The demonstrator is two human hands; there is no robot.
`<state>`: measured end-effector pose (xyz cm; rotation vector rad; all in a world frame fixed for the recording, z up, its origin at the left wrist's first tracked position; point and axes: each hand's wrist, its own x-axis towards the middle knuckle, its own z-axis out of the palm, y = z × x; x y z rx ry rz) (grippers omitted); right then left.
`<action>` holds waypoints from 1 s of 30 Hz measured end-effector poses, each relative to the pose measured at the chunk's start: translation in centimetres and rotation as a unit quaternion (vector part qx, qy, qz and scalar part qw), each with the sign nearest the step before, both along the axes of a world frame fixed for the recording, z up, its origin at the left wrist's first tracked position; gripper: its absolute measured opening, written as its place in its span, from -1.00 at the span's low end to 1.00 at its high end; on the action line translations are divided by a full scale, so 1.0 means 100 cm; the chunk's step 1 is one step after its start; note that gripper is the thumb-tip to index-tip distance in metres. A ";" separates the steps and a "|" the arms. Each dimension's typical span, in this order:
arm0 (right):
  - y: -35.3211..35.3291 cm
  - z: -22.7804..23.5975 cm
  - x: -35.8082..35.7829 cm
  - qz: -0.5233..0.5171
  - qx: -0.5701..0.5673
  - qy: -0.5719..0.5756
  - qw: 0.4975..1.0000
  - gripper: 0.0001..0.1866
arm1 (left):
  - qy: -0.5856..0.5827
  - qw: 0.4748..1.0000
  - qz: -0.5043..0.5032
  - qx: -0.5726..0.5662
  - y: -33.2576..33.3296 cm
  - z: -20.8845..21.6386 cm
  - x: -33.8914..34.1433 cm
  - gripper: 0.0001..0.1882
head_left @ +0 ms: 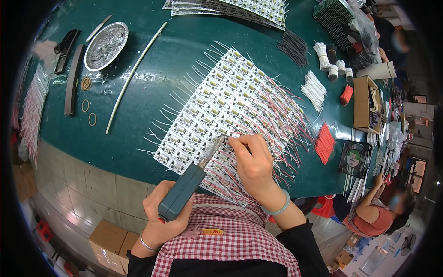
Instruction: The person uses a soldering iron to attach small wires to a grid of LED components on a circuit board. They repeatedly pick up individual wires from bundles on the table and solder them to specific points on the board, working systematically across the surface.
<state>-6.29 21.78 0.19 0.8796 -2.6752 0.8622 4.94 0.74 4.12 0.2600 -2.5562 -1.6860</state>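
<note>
My left hand [158, 226] is wrapped round a dark green soldering gun [182, 193], whose metal tip reaches up and right onto a panel of small white circuit boards [210, 104]. My right hand [254, 167] is closed in a pinch at the panel, its fingertips beside the iron's tip; what they hold is too small to make out. White wires [168, 113] stick out along the panel's left side. Many red and white wires [288, 121] spread from its right side, some passing under my right hand. Rows of small yellowish parts dot the boards.
At left are a metal bowl [106, 46] of grey scraps, a brown bar [74, 81] and rubber bands [86, 83]. A pale rod [136, 78] lies nearby. Red [325, 144], white [314, 91] and black wire bundles [294, 48] lie right. More panels [230, 10] are stacked behind. Two people sit at right.
</note>
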 end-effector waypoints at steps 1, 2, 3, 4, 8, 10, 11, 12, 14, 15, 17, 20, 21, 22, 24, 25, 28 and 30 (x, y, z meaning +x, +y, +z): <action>0.000 0.001 0.000 -0.001 0.001 0.000 1.000 -0.65 | -0.019 1.000 -0.003 0.004 -0.001 0.000 0.000 -0.82; 0.000 0.001 0.000 -0.002 0.003 0.001 1.000 -0.65 | -0.037 0.999 -0.006 0.007 -0.001 0.001 0.000 -0.82; 0.000 0.002 -0.001 -0.002 0.002 0.001 1.000 -0.65 | -0.044 0.999 -0.002 0.012 0.000 0.002 0.000 -0.83; 0.000 0.001 -0.001 -0.003 0.002 0.001 1.000 -0.65 | -0.050 0.999 0.001 0.018 0.000 0.002 0.000 -0.83; 0.001 0.002 0.000 -0.002 0.002 -0.003 1.000 -0.65 | -0.007 1.000 -0.007 -0.009 -0.001 0.003 -0.002 -0.84; 0.001 0.001 0.000 -0.004 0.003 -0.003 1.000 -0.66 | -0.013 1.000 -0.008 -0.003 -0.004 -0.005 0.007 -0.82; 0.001 0.001 0.000 -0.004 0.003 -0.003 1.000 -0.66 | -0.015 1.000 -0.008 0.000 -0.005 -0.007 0.010 -0.82; 0.001 0.001 0.000 -0.005 0.003 -0.003 1.000 -0.66 | -0.025 1.000 -0.006 0.005 -0.005 -0.006 0.010 -0.81; 0.001 0.001 0.000 -0.006 0.003 -0.003 1.000 -0.66 | -0.044 0.999 -0.002 0.015 -0.006 -0.002 0.010 -0.79; 0.000 0.001 0.000 -0.007 0.003 -0.003 1.000 -0.66 | -0.051 0.999 -0.003 0.018 -0.006 0.000 0.010 -0.79; 0.000 0.003 0.000 -0.007 0.004 -0.003 1.000 -0.66 | -0.064 0.998 -0.005 0.023 -0.006 0.001 0.010 -0.78; 0.001 0.002 0.001 -0.008 0.004 -0.007 1.000 -0.65 | -0.054 0.998 -0.007 0.018 -0.006 0.002 0.010 -0.79; 0.003 0.005 0.002 -0.011 0.011 -0.013 1.000 -0.65 | -0.053 0.998 -0.007 0.017 -0.006 0.001 0.010 -0.79; 0.005 0.010 0.005 -0.013 0.019 -0.018 1.000 -0.65 | -0.052 0.998 -0.007 0.017 -0.006 0.001 0.011 -0.78; 0.012 0.021 0.010 -0.022 0.035 -0.033 0.999 -0.65 | -0.058 0.998 0.001 0.026 -0.007 0.000 0.012 -0.78; 0.019 0.029 0.014 -0.030 0.045 -0.040 0.998 -0.64 | -0.064 0.997 0.007 0.036 -0.007 0.001 0.012 -0.78; 0.032 0.063 0.022 -0.047 0.078 -0.057 0.994 -0.62 | -0.056 0.997 0.018 0.041 -0.011 0.000 0.014 -0.76; 0.034 0.079 0.027 -0.061 0.084 -0.050 0.993 -0.61 | -0.047 0.998 0.020 0.037 -0.012 -0.001 0.015 -0.75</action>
